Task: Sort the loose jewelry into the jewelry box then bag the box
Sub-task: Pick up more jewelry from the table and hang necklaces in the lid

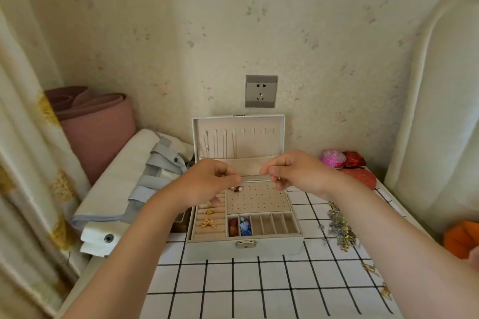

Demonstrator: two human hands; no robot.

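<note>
A: Box sits open mid-bench, lid propped on the far wall. Grips?

B: Both over the stud pad. Right hand pinches a tiny earring; left hand pinched too, contents unclear. Loose jewelry waits right.

Both forearms are bare to the frame edge, and the left hand and right hand wear nothing.
</note>
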